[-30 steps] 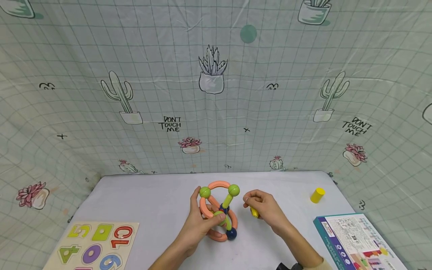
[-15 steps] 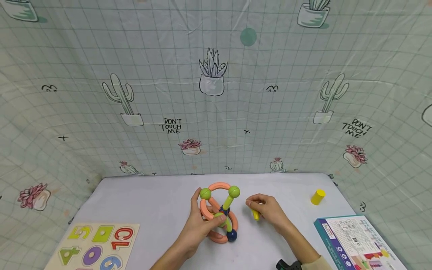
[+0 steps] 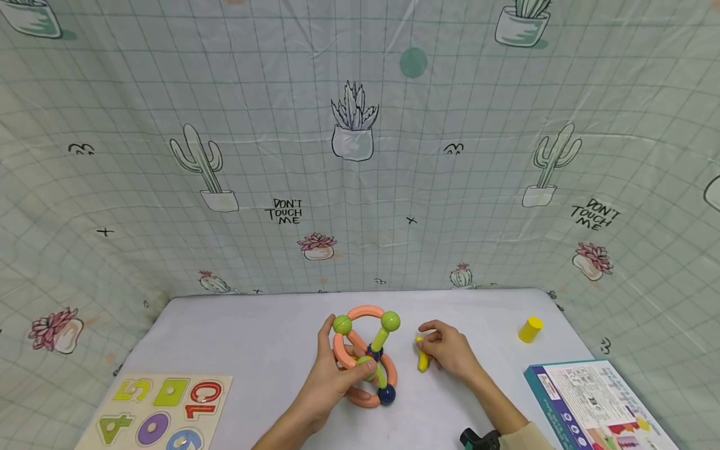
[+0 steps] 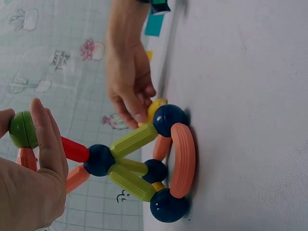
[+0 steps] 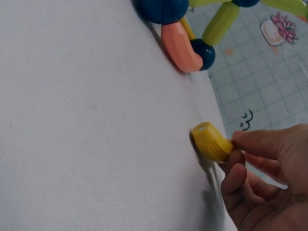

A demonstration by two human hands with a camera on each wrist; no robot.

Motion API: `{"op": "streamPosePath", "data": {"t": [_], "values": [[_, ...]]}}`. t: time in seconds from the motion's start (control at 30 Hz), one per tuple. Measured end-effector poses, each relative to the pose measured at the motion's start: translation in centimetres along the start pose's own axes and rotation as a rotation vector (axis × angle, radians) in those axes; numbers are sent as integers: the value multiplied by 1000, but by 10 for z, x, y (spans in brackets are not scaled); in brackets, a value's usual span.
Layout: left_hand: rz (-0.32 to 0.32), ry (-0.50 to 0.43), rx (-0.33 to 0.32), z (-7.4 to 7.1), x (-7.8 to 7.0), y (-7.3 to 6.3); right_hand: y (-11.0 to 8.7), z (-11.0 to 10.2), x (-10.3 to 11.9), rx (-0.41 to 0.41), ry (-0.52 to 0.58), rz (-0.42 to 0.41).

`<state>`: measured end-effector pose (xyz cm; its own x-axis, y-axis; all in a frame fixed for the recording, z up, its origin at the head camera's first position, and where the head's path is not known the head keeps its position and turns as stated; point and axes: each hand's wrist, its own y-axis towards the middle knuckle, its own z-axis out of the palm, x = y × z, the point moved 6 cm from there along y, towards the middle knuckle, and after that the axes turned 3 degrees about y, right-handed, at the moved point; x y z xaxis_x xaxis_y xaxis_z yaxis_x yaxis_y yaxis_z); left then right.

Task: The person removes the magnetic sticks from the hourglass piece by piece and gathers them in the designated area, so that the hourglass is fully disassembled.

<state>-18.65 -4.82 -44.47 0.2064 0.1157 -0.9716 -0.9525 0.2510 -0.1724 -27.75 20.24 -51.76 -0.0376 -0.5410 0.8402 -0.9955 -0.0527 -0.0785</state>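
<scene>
My left hand [image 3: 332,384] grips a ball-and-rod magnetic structure [image 3: 389,369] near its top. Two lime-green balls stand highest, joined by a curved coral rod [image 3: 365,310]. In the left wrist view, lime rods run from a middle navy ball [image 4: 99,160] down to lower navy balls [image 4: 168,206], with a coral rod [image 4: 184,161] along the base. To its right, my right hand [image 3: 450,353] pinches one end of a short curved yellow magnetic rod [image 5: 211,143] between thumb and fingers. The rod's free end is close over the white tabletop, apart from the structure.
A yellow cylinder [image 3: 530,329] stands at the back right. In front of it lies a printed box [image 3: 596,400]. A wooden number puzzle board [image 3: 163,400] occupies the left front. A patterned cloth [image 3: 360,187] hangs behind the white table [image 3: 253,337].
My right hand has shifted slightly right and its index finger has lifted, so more of the yellow rod shows. The left hand and structure stay nearly still.
</scene>
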Motion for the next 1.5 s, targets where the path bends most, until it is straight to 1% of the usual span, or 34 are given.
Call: {"op": "streamPosePath", "data": {"t": [0.2, 0.5, 0.67, 1.07, 1.5], "values": [[-1, -5, -4, 0, 0, 0, 0, -3, 0, 4, -94, 0], [-1, -6, -3, -1, 0, 0, 0, 0, 3, 7, -191, -52], [8, 10, 3, -3, -1, 0, 0, 4, 5, -8, -199, -68], [0, -3, 38, -4, -2, 1, -3, 5, 9, -16, -209, -74], [0, 40, 69, -7, -3, 2, -4, 5, 9, -25, -209, -78]]}}
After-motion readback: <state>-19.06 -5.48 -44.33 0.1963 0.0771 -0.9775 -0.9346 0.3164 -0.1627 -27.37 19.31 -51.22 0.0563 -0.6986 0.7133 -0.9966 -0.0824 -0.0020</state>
